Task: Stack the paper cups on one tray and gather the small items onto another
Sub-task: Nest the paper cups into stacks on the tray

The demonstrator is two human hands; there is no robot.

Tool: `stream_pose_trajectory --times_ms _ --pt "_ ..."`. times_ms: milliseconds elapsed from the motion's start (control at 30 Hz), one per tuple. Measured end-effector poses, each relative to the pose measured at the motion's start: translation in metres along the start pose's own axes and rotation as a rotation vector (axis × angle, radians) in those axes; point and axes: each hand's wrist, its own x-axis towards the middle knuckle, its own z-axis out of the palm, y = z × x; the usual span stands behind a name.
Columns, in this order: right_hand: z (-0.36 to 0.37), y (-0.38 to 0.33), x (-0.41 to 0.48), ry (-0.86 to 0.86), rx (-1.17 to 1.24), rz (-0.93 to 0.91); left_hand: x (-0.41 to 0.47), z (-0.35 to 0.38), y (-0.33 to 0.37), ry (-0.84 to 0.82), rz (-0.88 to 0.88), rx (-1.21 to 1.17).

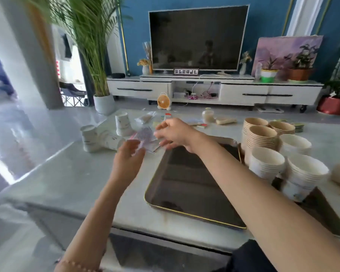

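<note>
Both bare forearms stretched across the pale stone table (pixel 67 183), one crossing the dark rectangular tray with a yellow rim (pixel 185 193). At the tray's eleven o'clock the right hand (pixel 173 134) pinched the clear plastic packet of purple bits (pixel 145 134), fingers curled. Just beside it, the left hand (pixel 129 160) reached in, fingers too blurred to tell. At three o'clock stood the stacked brown and white paper cups (pixel 263 146).

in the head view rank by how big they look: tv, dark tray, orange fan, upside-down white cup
1. tv and dark tray: about alike, not ranked; the tray is nearer and partly behind an arm.
2. upside-down white cup.
3. orange fan, though it is farther away.
</note>
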Motion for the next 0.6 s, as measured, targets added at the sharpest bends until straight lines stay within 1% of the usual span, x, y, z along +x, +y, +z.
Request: stream_pose_trajectory --times_ms 67,133,200,267,367,433,533,600 --pt "0.034 0.004 0.041 0.023 0.112 0.092 0.011 -0.025 -0.031 0.071 -0.100 0.007" --pt "0.076 0.013 0.086 0.074 0.114 0.113 0.029 -0.046 -0.066 0.127 -0.126 0.084" --pt "0.110 0.027 0.114 0.191 0.024 0.060 0.047 -0.058 -0.089 0.179 -0.130 0.185" --pt "0.134 0.036 0.131 0.256 -0.140 0.000 0.065 -0.068 -0.103 0.266 -0.158 0.177" --pt "0.159 0.042 0.148 0.286 -0.427 -0.148 0.091 -0.075 -0.124 0.406 -0.246 0.120" --pt "0.170 0.044 0.162 0.258 -0.516 -0.200 0.110 -0.077 -0.137 0.444 -0.290 0.082" --pt "0.184 0.050 0.185 0.202 -0.567 -0.160 0.143 -0.080 -0.149 0.450 -0.282 0.053" --pt "0.194 0.053 0.193 0.195 -0.587 -0.100 0.161 -0.082 -0.152 0.434 -0.179 0.052"
